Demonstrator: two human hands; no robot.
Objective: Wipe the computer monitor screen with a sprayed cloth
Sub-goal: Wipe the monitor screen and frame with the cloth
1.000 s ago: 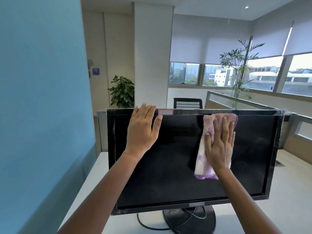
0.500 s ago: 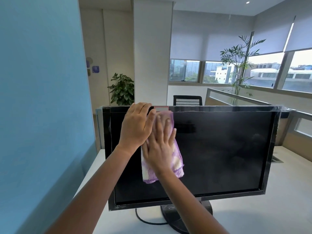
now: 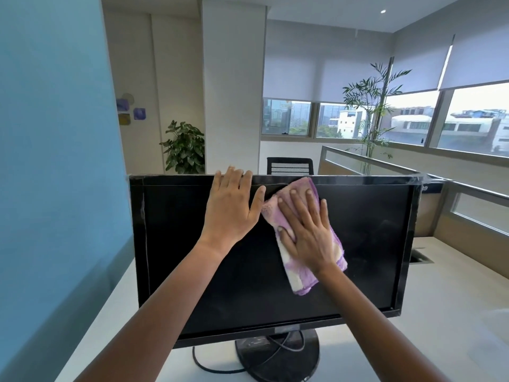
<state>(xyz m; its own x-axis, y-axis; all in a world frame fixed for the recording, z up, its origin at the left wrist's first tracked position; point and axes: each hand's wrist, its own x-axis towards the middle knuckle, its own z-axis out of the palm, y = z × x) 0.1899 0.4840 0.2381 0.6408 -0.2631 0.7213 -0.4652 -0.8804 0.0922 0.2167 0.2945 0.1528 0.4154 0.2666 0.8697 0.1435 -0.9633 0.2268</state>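
Head view: the left hand [image 3: 234,210] lies flat, fingers spread, over the glossy black monitor [image 3: 366,244] top edge; the right hand [image 3: 305,230], fingers spread, presses a soft purple-and-white cloth [image 3: 303,279] against the upper screen.

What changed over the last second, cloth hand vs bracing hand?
The right hand swept the purple-and-white cloth left along the top of the monitor screen until it met the left hand, and has now started back right, sitting just beside that hand. The cloth stayed pressed flat under the palm throughout. The left hand kept its place on the monitor's top edge.
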